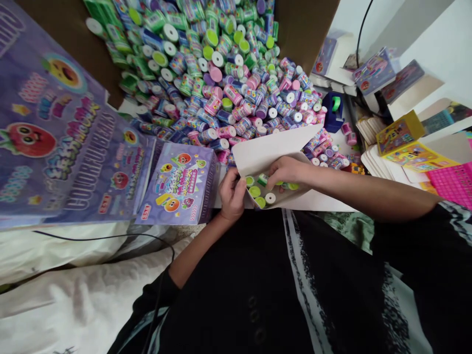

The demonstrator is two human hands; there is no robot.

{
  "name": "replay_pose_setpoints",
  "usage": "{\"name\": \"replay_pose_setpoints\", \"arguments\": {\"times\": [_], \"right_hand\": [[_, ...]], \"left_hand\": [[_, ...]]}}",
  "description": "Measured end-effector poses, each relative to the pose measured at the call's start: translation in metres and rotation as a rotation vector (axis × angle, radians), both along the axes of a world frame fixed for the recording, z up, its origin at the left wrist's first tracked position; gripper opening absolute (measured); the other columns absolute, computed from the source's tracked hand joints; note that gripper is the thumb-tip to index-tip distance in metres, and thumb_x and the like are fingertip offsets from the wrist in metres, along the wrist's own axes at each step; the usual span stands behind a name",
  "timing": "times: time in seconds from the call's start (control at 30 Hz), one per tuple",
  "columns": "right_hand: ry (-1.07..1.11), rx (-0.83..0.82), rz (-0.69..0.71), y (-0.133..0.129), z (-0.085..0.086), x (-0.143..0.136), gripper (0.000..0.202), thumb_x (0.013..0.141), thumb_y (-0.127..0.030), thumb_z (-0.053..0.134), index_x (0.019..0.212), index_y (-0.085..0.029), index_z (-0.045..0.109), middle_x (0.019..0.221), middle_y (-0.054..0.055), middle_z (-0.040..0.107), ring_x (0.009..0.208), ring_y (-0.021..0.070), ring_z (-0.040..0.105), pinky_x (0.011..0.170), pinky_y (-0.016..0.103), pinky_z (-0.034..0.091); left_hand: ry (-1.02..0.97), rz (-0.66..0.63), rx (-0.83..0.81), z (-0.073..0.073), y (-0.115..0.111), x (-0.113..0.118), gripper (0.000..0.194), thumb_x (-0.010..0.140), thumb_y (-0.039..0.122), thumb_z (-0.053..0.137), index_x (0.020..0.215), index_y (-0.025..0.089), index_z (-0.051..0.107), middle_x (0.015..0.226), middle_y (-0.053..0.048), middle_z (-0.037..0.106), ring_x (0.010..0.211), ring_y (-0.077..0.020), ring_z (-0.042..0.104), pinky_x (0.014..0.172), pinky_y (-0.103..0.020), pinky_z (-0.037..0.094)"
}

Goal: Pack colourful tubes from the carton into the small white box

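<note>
An open cardboard box with a white inside and a raised flap sits close to my body. My left hand is closed on its left wall, thumb toward the inside. Down in the box, my right hand has its fingers bent and partly hidden. Beside its fingertips lies a tilted small tub with a green label; whether they hold it I cannot tell. Several small tubs stand in the box, with lime lids and a white end with a hole.
A large heap of small coloured tubs fills a brown carton behind the box. To the left are a closed purple printed box and larger purple display boxes. A blue tape dispenser, yellow boxes and a pink basket stand right.
</note>
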State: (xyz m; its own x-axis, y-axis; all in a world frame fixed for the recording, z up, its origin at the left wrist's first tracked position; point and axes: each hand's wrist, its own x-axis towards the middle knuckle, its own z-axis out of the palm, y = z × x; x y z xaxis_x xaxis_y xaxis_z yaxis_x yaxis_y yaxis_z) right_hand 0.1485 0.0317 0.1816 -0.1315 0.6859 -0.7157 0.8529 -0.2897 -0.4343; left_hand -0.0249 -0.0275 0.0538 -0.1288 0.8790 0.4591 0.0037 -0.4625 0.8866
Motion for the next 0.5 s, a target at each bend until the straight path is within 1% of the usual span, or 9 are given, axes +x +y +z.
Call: {"name": "replay_pose_setpoints", "arguments": {"times": [0.1,0.2,0.27,0.37,0.43,0.5], "right_hand": [[0.046,-0.074,-0.070,0.000,-0.004,-0.001,0.016,0.086,-0.025,0.083,0.080,-0.013,0.075,0.074,0.005,0.074,0.062,0.0178,0.069,0.052,0.024,0.050],[0.066,-0.152,-0.117,-0.003,-0.004,-0.007,0.020,0.095,-0.027,0.074,0.082,-0.013,0.074,0.076,0.007,0.075,0.062,0.0178,0.068,0.054,0.025,0.051],[-0.002,-0.160,-0.042,-0.004,-0.003,-0.011,0.027,0.102,-0.027,0.065,0.079,-0.013,0.073,0.071,0.007,0.072,0.060,0.0172,0.065,0.055,0.024,0.049],[-0.114,-0.115,0.105,-0.005,0.000,-0.016,0.034,0.107,-0.025,0.058,0.079,-0.012,0.074,0.063,0.006,0.066,0.056,0.0164,0.061,0.055,0.025,0.045],[-0.119,-0.067,0.116,-0.006,0.000,-0.016,0.033,0.109,-0.025,0.056,0.089,-0.009,0.076,0.065,0.006,0.066,0.056,0.0154,0.060,0.055,0.025,0.044],[-0.085,-0.036,0.095,-0.007,-0.001,-0.016,0.032,0.111,-0.030,0.057,0.100,-0.008,0.077,0.074,0.006,0.071,0.056,0.0144,0.061,0.057,0.025,0.047]], "left_hand": [[0.004,0.002,0.006,0.000,0.000,0.000,0.045,0.103,0.064,0.059,0.098,0.020,0.067,0.084,-0.001,0.063,0.076,-0.0182,0.059,0.071,-0.032,0.047],[0.005,0.005,0.014,0.002,0.000,0.000,0.044,0.104,0.063,0.059,0.098,0.021,0.067,0.084,-0.001,0.064,0.076,-0.0187,0.059,0.070,-0.032,0.047],[0.002,0.012,0.012,0.002,0.000,0.000,0.044,0.102,0.064,0.060,0.097,0.021,0.068,0.084,-0.002,0.064,0.076,-0.0198,0.060,0.069,-0.033,0.047],[0.003,0.011,-0.003,0.001,0.000,0.000,0.043,0.102,0.065,0.060,0.096,0.023,0.068,0.083,-0.003,0.065,0.075,-0.0211,0.060,0.068,-0.035,0.048],[0.002,0.007,-0.009,0.000,0.000,0.000,0.043,0.102,0.065,0.059,0.096,0.023,0.068,0.084,-0.003,0.064,0.076,-0.0206,0.060,0.069,-0.034,0.048],[0.003,0.004,-0.007,-0.001,0.000,0.000,0.044,0.102,0.064,0.059,0.098,0.022,0.068,0.085,-0.002,0.065,0.077,-0.0197,0.059,0.070,-0.033,0.047]]}}
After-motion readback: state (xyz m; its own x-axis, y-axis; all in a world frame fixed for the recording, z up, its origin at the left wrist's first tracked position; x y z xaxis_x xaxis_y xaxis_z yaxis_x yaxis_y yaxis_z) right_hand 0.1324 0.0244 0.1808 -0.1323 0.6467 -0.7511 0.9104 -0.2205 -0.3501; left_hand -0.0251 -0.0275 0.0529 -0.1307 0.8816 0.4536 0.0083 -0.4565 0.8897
